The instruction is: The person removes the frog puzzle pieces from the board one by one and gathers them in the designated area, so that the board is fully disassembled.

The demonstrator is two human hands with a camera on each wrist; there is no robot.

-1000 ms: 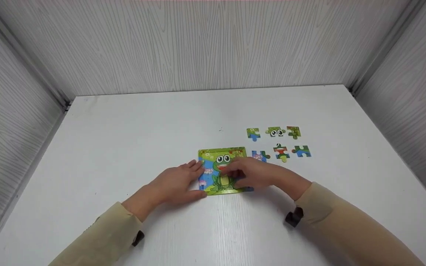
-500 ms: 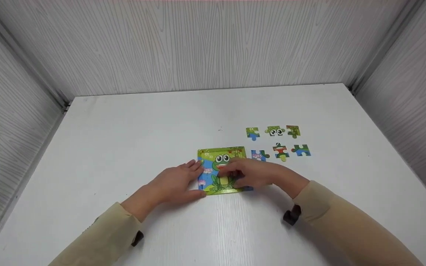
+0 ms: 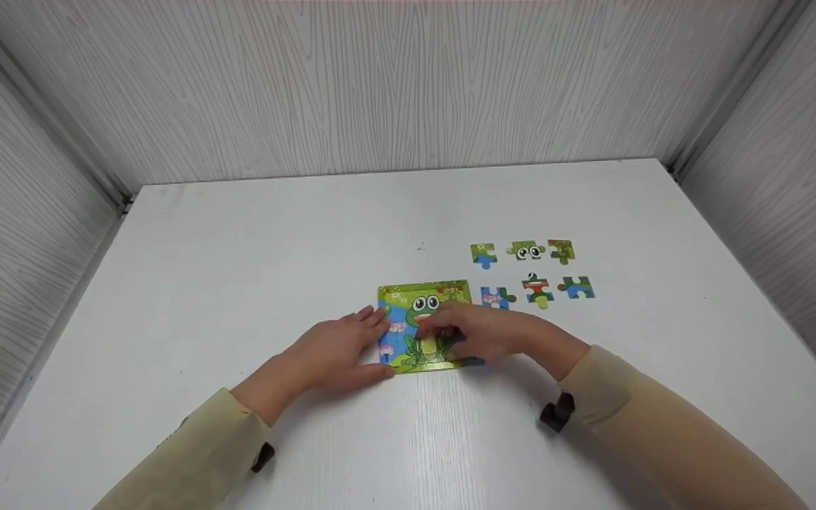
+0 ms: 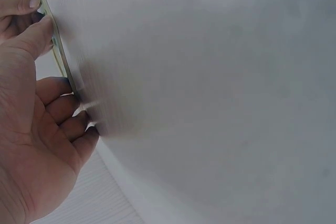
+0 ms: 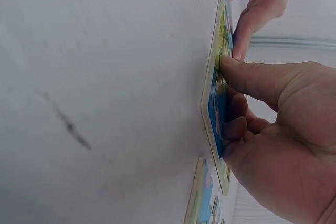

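A square jigsaw board (image 3: pixel 397 297) with a frog picture lies flat on the white table. My left hand (image 3: pixel 333 354) braces its left side, fingers along the edge and thumb at the near-left corner. Over the board's right half bends my right hand (image 3: pixel 489 331), thumb and fingertips touching the picture near the frog's belly; it hides whether a piece is between them. The right wrist view shows the right thumb (image 5: pixel 252 77) and curled fingers spaced apart on the board. In the left wrist view, the left fingertips (image 4: pixel 65 106) meet the board's rim.
Several loose puzzle pieces lie in two rows to the right of the board, among them an eyes piece (image 3: pixel 526 251), a mouth piece (image 3: pixel 537 290) and a lily piece (image 3: pixel 494 297). White panels (image 3: pixel 408 85) enclose the back and sides of the table (image 3: pixel 259 248).
My right fingertips have shifted slightly down the frog's picture, from near its mouth towards the belly. The left hand keeps its place, and the loose pieces have not moved.
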